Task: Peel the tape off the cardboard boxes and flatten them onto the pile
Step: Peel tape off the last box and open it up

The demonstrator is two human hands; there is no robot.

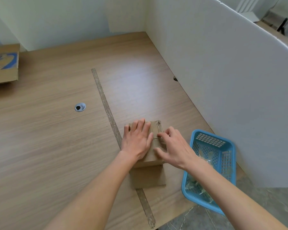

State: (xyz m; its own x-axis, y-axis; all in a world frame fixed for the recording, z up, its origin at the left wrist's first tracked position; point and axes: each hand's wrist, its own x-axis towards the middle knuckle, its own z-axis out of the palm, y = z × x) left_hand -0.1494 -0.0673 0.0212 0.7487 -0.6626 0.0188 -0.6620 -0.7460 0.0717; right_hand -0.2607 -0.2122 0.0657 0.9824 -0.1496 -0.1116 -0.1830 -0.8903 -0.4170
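Box: a small brown cardboard box (154, 156) stands on the wooden table (56, 146), near its front right part, astride a rough grey strip (106, 105) that runs from the middle of the table toward the near edge
Box top: closed, with a seam across it between the two hands; the far right corner looks scuffed and torn
Box front: a plain brown face turned toward the person, in shadow below the top edge
Left hand: the left hand (137, 140) lies palm down on the left half of the box top, fingers straight and close together, pointing away from the person; it presses rather than grips
Right hand: the right hand (172, 145) sits on the right half of the top, fingers curled, the fingertips (161, 134) meeting at the seam as if pinching something thin there; what is pinched is too small to tell
Basket: a blue plastic basket (229, 143) rests just right of the box at the table's edge, partly under the right forearm, with crumpled clear scraps (194, 185) inside
Pile: flat cardboard (3, 63) with a blue print lies at the far left of the table, well apart from the box
Surround: white panels (223, 80) stand along the back and right side; a round metal grommet (80, 107) is set in the tabletop left of the strip
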